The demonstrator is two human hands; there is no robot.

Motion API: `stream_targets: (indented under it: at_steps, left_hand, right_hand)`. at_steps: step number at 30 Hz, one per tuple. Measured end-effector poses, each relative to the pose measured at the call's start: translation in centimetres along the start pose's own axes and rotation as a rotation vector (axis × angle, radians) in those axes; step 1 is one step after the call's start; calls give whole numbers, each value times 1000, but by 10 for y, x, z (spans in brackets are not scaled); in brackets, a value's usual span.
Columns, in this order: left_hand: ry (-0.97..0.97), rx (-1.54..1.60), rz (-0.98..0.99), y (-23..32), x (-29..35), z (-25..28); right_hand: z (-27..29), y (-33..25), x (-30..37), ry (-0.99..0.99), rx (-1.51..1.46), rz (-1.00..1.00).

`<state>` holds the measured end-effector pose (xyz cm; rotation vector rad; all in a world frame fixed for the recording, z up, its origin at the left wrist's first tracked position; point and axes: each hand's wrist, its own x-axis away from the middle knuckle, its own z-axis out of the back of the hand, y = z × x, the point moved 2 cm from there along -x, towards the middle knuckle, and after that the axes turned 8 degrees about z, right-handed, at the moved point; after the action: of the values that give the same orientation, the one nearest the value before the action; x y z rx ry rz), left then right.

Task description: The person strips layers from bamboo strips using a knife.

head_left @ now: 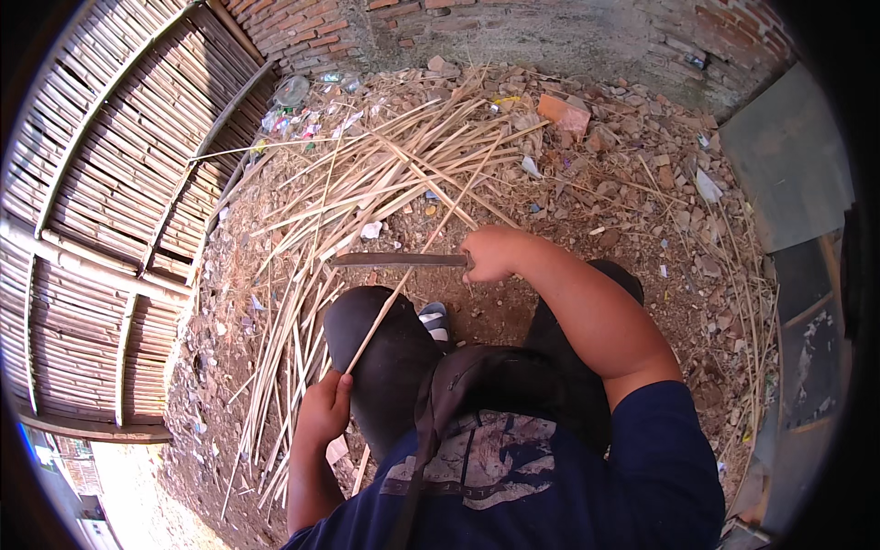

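My right hand [492, 252] is closed around the handle of a machete, and its long dark blade [394, 260] points left in front of my knees. In my left hand [324, 410], beside my left knee, I grip the near end of a thin bamboo strip [383, 313]. The strip slants up and away to the right, passing the blade; whether the two touch I cannot tell. Many more pale bamboo strips [403, 170] lie in a loose, crossing heap beyond the blade and down along my left side.
A slatted bamboo wall [137, 147] rises on the left, and a brick wall [513, 41] stands at the back. Rubble, litter and a large orange brick [564, 115] cover the dirt ground. Grey panels [788, 156] lean on the right. My sandalled foot [434, 321] shows between my knees.
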<state>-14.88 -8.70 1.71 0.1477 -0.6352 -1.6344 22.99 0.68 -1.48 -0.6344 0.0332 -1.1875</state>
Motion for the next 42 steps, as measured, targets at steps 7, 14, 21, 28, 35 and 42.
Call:
stream_targets:
  at_steps: [7, 14, 21, 28, 35, 42]
  left_hand:
    - [-19, 45, 4, -4, -6, 0]
    - [5, 16, -18, 0, -4, -2]
    - [-3, 61, -46, -5, -7, -4]
    - [13, 54, -4, 3, -2, -1]
    - [0, 12, -21, 4, -2, 0]
    - [-18, 71, -29, -5, -6, -5]
  right_hand:
    - [10, 48, -9, 6, -233, -182]
    - [8, 33, 1, 102, -66, -68]
    - [-2, 23, -8, -87, -158, -4]
    - [6, 72, -7, -9, -409, -239]
    - [-1, 37, 2, 69, -50, -18]
    - [-4, 44, -11, -103, -284, -50]
